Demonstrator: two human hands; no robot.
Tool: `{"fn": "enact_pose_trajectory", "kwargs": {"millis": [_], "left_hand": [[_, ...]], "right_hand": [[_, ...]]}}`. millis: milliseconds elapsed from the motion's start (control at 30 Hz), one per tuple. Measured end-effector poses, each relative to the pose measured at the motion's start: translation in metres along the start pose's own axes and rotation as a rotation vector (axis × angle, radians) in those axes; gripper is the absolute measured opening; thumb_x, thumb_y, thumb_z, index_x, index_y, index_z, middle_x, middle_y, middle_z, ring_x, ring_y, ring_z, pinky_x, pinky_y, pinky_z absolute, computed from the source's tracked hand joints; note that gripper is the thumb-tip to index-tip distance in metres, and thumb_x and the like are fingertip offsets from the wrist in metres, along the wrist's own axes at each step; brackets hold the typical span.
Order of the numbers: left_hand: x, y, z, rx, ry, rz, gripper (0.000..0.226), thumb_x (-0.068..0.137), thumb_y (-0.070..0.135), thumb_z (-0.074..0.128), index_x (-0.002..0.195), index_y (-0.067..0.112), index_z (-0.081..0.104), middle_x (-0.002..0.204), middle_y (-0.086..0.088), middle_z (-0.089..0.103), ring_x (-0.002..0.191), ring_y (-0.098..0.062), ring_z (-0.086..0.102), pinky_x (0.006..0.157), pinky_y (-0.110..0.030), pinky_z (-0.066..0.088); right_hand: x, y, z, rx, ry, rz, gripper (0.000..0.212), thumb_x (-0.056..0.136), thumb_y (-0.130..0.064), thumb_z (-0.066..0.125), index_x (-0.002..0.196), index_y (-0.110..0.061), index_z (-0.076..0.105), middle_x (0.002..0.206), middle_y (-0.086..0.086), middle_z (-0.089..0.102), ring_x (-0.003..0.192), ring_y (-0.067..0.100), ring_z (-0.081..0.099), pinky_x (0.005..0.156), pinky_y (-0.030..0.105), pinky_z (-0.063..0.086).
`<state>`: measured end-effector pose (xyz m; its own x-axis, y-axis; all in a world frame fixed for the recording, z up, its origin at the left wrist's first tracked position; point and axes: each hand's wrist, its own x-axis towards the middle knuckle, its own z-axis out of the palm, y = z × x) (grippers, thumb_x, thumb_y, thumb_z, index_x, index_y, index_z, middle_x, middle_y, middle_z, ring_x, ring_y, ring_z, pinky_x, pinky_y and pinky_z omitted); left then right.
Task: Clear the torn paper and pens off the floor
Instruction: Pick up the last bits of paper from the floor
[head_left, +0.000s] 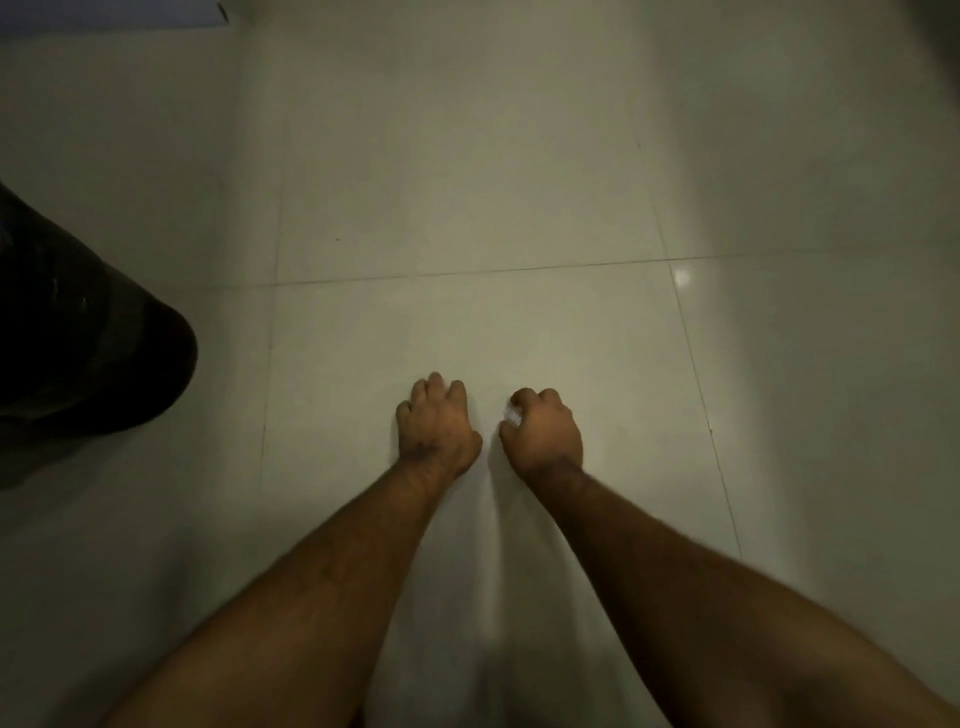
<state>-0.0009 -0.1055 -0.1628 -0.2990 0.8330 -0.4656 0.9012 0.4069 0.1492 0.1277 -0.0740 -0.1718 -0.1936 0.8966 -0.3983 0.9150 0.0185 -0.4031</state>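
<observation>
Seen from the head camera, both bare forearms reach forward and down over the floor (467, 182), the hands side by side and close together but not touching. The left hand (436, 423) is knuckles-up, its fingers curled under; whether its grip holds anything cannot be told. The right hand (543, 434), just right of the left hand, is balled into a loose fist, and its grip is pinched around a small white scrap of paper (511, 414) that peeks out at the thumb side, facing the left hand. The scrap is too crumpled and hidden to tell which way it runs. The floor is pale glossy tile with thin seams. A black bag (78, 332) sits well to the left of the left hand. The room is dim.
</observation>
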Motion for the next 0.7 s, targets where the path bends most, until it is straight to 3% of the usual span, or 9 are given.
{"fn": "enact_pose_trajectory", "kwargs": {"millis": [67, 133, 433, 533, 633, 700], "left_hand": [[-0.001, -0.004, 0.005, 0.014, -0.028, -0.025, 0.079, 0.085, 0.044, 0.061, 0.15, 0.016, 0.024, 0.16, -0.013, 0.017, 0.146, -0.032, 0.02, 0.112, -0.044, 0.033], [-0.001, -0.007, 0.007, 0.039, -0.041, -0.025, 0.084, 0.087, 0.049, 0.059, 0.153, 0.018, 0.018, 0.162, -0.012, 0.01, 0.148, -0.031, 0.015, 0.114, -0.044, 0.031], [0.002, -0.008, 0.008, 0.021, -0.033, -0.015, 0.082, 0.09, 0.045, 0.059, 0.154, 0.017, 0.017, 0.163, -0.012, 0.008, 0.148, -0.031, 0.014, 0.115, -0.042, 0.031], [0.001, -0.012, 0.001, -0.024, -0.028, 0.003, 0.068, 0.092, 0.037, 0.058, 0.149, 0.015, 0.028, 0.159, -0.012, 0.019, 0.145, -0.031, 0.022, 0.112, -0.043, 0.035], [0.001, -0.024, -0.009, -0.131, -0.001, 0.005, 0.052, 0.092, 0.032, 0.055, 0.139, 0.014, 0.041, 0.145, -0.01, 0.041, 0.13, -0.03, 0.042, 0.104, -0.042, 0.043], [-0.002, -0.034, -0.017, -0.178, 0.012, -0.009, 0.052, 0.093, 0.029, 0.054, 0.141, 0.014, 0.042, 0.143, -0.009, 0.044, 0.128, -0.03, 0.046, 0.105, -0.04, 0.043]], "right_hand": [[0.001, 0.001, 0.007, -0.048, 0.043, -0.035, 0.025, 0.095, -0.025, 0.052, 0.115, -0.014, 0.064, 0.112, 0.012, 0.057, 0.1, 0.031, 0.059, 0.077, 0.033, 0.048], [0.002, 0.003, 0.01, -0.065, 0.064, -0.067, 0.023, 0.096, -0.022, 0.051, 0.111, -0.013, 0.067, 0.109, 0.011, 0.059, 0.095, 0.029, 0.06, 0.075, 0.033, 0.05], [0.016, 0.001, 0.009, -0.112, 0.07, -0.156, 0.019, 0.093, -0.025, 0.053, 0.099, -0.012, 0.066, 0.101, 0.008, 0.062, 0.095, 0.028, 0.059, 0.074, 0.036, 0.05], [0.014, 0.005, 0.011, -0.055, 0.066, -0.156, 0.019, 0.091, -0.03, 0.056, 0.094, -0.014, 0.065, 0.097, 0.005, 0.063, 0.09, 0.026, 0.059, 0.071, 0.035, 0.049], [0.015, -0.003, 0.012, 0.167, 0.053, -0.09, 0.013, 0.088, -0.03, 0.058, 0.089, -0.017, 0.064, 0.09, 0.002, 0.067, 0.083, 0.024, 0.062, 0.069, 0.032, 0.049], [0.013, -0.013, 0.009, 0.329, 0.028, -0.047, 0.011, 0.086, -0.027, 0.061, 0.089, -0.017, 0.066, 0.089, 0.002, 0.07, 0.082, 0.023, 0.064, 0.073, 0.033, 0.052]]}}
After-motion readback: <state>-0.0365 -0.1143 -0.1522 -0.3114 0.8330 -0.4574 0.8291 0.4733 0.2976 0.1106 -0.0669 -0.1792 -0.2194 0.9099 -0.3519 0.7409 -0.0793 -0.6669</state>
